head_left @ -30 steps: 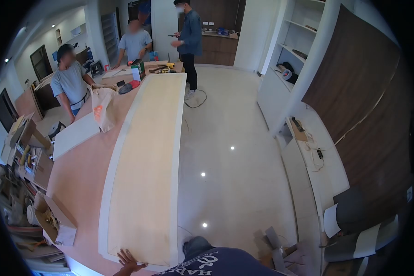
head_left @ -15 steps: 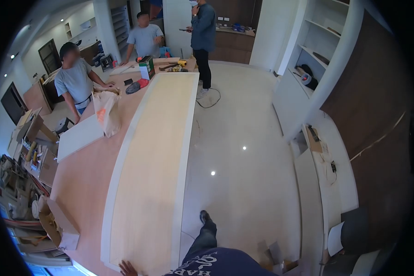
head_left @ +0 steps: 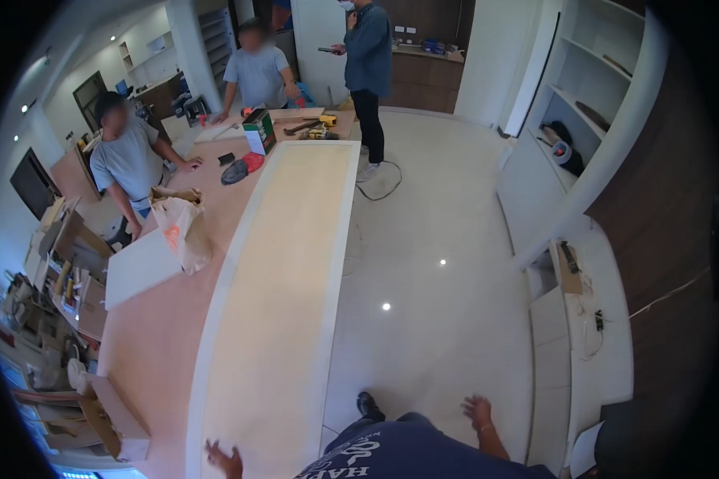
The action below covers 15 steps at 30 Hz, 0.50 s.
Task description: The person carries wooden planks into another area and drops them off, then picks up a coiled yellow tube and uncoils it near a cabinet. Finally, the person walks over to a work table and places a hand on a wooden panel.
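Observation:
A long pale wood panel (head_left: 284,263) with a white border lies along the right side of a wide brown table (head_left: 156,351). My left hand (head_left: 224,460) is at the near end of this panel, fingers apart and holding nothing. Whether it touches the surface I cannot tell. Out to my right, my right hand (head_left: 478,412) hangs in the air above the floor, empty, with its fingers spread.
A paper bag (head_left: 182,231) and a white board (head_left: 142,267) lie on the table's left. A green and white box (head_left: 259,132), a cap (head_left: 242,168) and yellow power tools (head_left: 325,128) sit farther back. Three people stand around the far end. A cable (head_left: 395,188) loops on the floor.
My right hand has come into view at the right. My left hand has its fingers more spread. The person at the far end has lowered a raised hand towards the table.

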Each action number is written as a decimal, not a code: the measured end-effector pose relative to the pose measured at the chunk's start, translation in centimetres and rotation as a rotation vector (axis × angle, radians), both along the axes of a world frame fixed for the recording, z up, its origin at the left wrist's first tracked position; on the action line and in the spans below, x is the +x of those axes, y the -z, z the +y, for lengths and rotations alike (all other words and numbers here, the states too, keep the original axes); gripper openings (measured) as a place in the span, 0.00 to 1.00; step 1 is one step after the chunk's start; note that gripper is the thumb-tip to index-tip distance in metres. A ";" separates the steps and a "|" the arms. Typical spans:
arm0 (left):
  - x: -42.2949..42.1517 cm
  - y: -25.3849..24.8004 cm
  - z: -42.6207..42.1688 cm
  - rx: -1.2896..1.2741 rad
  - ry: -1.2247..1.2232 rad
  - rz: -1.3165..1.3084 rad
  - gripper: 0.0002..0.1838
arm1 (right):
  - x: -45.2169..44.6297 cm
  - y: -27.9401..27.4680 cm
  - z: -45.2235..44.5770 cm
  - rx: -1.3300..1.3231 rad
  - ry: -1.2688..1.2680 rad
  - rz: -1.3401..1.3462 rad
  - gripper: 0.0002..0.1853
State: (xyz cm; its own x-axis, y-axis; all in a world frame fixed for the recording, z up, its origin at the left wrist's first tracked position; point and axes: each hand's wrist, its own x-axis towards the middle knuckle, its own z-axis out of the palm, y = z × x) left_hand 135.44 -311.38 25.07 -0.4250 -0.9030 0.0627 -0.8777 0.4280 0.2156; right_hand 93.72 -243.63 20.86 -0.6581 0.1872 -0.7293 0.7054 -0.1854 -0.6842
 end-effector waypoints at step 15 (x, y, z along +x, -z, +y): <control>-64.0 0.0 10.5 0.174 0.697 0.418 0.35 | -15.6 11.5 -1.2 0.699 -1.628 0.116 0.24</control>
